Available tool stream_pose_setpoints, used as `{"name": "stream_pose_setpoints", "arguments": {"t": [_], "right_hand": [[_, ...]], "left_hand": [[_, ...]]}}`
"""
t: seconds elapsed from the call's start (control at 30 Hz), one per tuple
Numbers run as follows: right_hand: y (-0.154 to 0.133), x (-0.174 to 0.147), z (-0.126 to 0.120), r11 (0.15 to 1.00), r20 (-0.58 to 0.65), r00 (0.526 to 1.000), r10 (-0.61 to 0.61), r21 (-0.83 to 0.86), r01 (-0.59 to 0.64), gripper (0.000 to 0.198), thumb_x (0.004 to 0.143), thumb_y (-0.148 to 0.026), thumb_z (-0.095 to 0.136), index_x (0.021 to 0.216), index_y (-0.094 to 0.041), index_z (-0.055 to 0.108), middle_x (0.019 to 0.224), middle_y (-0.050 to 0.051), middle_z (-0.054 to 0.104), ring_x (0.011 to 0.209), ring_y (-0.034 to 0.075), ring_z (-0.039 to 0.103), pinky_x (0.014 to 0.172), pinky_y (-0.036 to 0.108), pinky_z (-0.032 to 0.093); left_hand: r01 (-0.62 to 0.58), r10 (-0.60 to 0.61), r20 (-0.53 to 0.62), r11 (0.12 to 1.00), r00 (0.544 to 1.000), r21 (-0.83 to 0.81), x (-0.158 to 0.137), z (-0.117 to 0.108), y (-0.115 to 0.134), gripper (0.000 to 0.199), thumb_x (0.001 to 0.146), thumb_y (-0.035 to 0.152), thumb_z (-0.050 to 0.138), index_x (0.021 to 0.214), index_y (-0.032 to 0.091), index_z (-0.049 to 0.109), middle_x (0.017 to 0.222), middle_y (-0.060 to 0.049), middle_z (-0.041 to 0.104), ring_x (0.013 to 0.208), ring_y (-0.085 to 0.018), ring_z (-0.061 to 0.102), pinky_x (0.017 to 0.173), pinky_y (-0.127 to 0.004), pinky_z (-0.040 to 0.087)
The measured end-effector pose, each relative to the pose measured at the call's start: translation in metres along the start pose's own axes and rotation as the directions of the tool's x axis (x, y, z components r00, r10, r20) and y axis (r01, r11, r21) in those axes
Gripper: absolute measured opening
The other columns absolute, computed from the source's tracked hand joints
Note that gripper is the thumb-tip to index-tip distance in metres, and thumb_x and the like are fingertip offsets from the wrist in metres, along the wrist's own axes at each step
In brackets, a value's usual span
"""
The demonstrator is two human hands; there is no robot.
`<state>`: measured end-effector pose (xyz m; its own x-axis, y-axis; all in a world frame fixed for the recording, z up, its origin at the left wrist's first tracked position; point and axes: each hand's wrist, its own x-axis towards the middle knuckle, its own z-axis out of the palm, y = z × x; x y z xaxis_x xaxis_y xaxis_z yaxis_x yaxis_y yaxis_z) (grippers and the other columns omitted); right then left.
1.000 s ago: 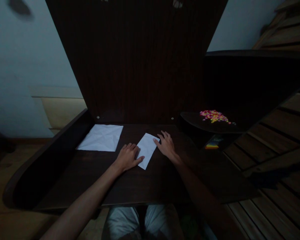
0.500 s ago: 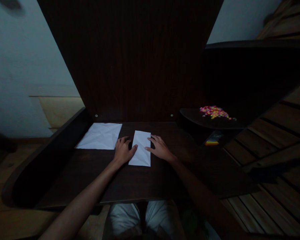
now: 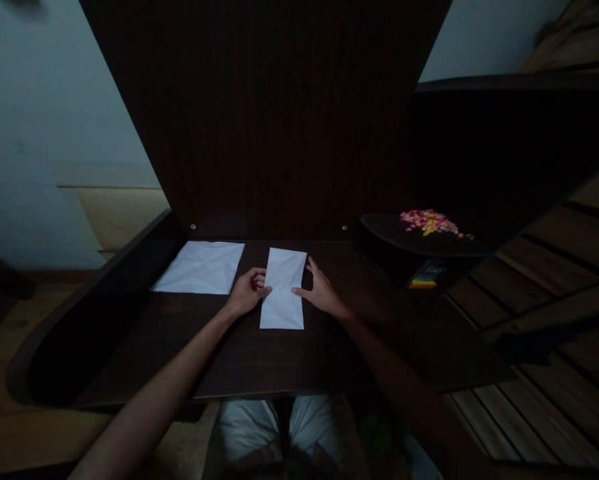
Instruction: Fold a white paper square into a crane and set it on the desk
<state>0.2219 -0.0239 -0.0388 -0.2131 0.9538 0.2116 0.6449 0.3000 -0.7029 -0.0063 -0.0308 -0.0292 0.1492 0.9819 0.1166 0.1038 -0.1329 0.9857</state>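
Note:
A narrow white folded sheet of paper [image 3: 283,303] with creases across it is in front of me, its far end slightly raised from the dark desk. My left hand [image 3: 246,293] grips its left edge, thumb on top and fingers curled at the side. On the opposite edge, my right hand [image 3: 324,292] holds the paper with its thumb on the face and its fingers behind the edge. To the left of my left hand lies a wider creased white sheet [image 3: 202,268], flat on the desk.
A dark wooden desk [image 3: 229,367] has a raised left side panel [image 3: 94,307] and a tall back board [image 3: 269,120]. Small colourful pieces [image 3: 430,222] lie heaped on a low shelf [image 3: 384,230] at right. Beneath it sits a yellow-orange item [image 3: 423,283].
Both hands have gone from lying over the folded paper to gripping its side edges. The paper's far end has come up and shifted slightly right. The wider sheet stays put.

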Motion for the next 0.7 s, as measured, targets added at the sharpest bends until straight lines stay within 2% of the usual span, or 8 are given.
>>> {"name": "stream_pose_setpoints", "arguments": {"t": [0.07,0.13,0.23,0.3,0.37,0.5,0.6,0.7], "right_hand": [[0.003,0.002,-0.002,0.996,-0.004,1.0,-0.004,0.086,0.004,0.099,0.073,-0.036,0.071,0.151,-0.018,0.013,0.141,0.016,0.047,0.128,0.027,0.047,0.105,0.044,0.037],[0.004,0.004,-0.004,0.989,0.002,0.999,-0.049,0.141,0.048,0.085,0.072,-0.033,0.071,0.145,-0.018,0.032,0.135,0.013,0.054,0.122,0.027,0.053,0.103,0.042,0.04],[0.003,0.005,-0.006,0.97,0.023,0.986,-0.167,0.183,0.16,0.056,0.073,-0.029,0.069,0.125,-0.013,0.058,0.126,0.012,0.062,0.115,0.027,0.058,0.101,0.04,0.043],[0.001,0.004,-0.007,0.963,0.038,0.978,-0.205,0.187,0.195,0.039,0.075,-0.028,0.066,0.112,-0.013,0.067,0.116,0.011,0.067,0.108,0.027,0.063,0.097,0.04,0.046],[-0.002,0.003,-0.008,0.956,0.069,0.968,-0.243,0.188,0.226,0.03,0.078,-0.027,0.064,0.104,-0.016,0.071,0.109,0.01,0.071,0.102,0.026,0.065,0.094,0.04,0.049],[-0.005,0.001,-0.01,0.914,0.101,0.92,-0.379,0.198,0.354,0.025,0.084,-0.024,0.057,0.104,-0.022,0.072,0.108,0.006,0.071,0.099,0.021,0.067,0.088,0.034,0.052],[-0.004,0.001,-0.011,0.91,0.062,0.911,-0.409,0.099,0.402,0.031,0.086,-0.014,0.049,0.103,-0.024,0.073,0.109,0.005,0.071,0.099,0.018,0.066,0.088,0.032,0.052],[-0.001,0.0,-0.011,0.899,0.081,0.897,-0.434,-0.02,0.437,0.037,0.085,-0.008,0.046,0.105,-0.025,0.072,0.11,0.005,0.07,0.101,0.018,0.064,0.091,0.034,0.05]], "left_hand": [[-0.003,0.002,0.02,0.999,1.0,0.035,-0.002,-0.001,0.003,0.028,0.06,0.025,0.074,0.08,0.017,0.056,0.067,0.003,0.057,0.061,-0.01,0.056,0.059,-0.024,0.046],[0.003,-0.005,0.033,0.998,0.999,0.06,-0.003,-0.003,0.005,0.023,0.062,0.028,0.073,0.073,0.017,0.055,0.062,0.004,0.057,0.059,-0.011,0.056,0.058,-0.023,0.045],[0.02,-0.024,0.059,0.998,0.998,0.061,-0.004,-0.004,0.003,0.023,0.063,0.03,0.073,0.071,0.017,0.055,0.061,0.003,0.061,0.058,-0.012,0.058,0.058,-0.023,0.046],[0.02,-0.024,0.067,0.998,0.997,0.061,-0.003,-0.005,0.0,0.023,0.063,0.031,0.073,0.07,0.017,0.056,0.06,0.003,0.062,0.059,-0.013,0.06,0.058,-0.024,0.047],[-0.006,0.001,0.064,0.997,0.998,0.072,-0.002,-0.006,-0.002,0.022,0.062,0.03,0.073,0.069,0.017,0.058,0.064,0.001,0.065,0.062,-0.015,0.062,0.06,-0.026,0.049],[-0.103,0.093,0.078,0.985,0.993,0.138,0.0,-0.009,-0.001,0.013,0.067,0.028,0.066,0.072,0.017,0.065,0.088,-0.006,0.072,0.086,-0.021,0.067,0.077,-0.034,0.052],[-0.164,0.144,0.093,0.951,0.985,0.261,-0.001,-0.012,0.003,0.017,0.075,0.025,0.055,0.077,0.018,0.07,0.096,-0.007,0.072,0.095,-0.022,0.066,0.089,-0.039,0.05],[-0.24,0.212,0.113,0.886,0.971,0.397,-0.004,-0.012,0.009,0.028,0.08,0.02,0.045,0.076,0.02,0.072,0.104,-0.006,0.071,0.102,-0.021,0.063,0.099,-0.041,0.045]]}}
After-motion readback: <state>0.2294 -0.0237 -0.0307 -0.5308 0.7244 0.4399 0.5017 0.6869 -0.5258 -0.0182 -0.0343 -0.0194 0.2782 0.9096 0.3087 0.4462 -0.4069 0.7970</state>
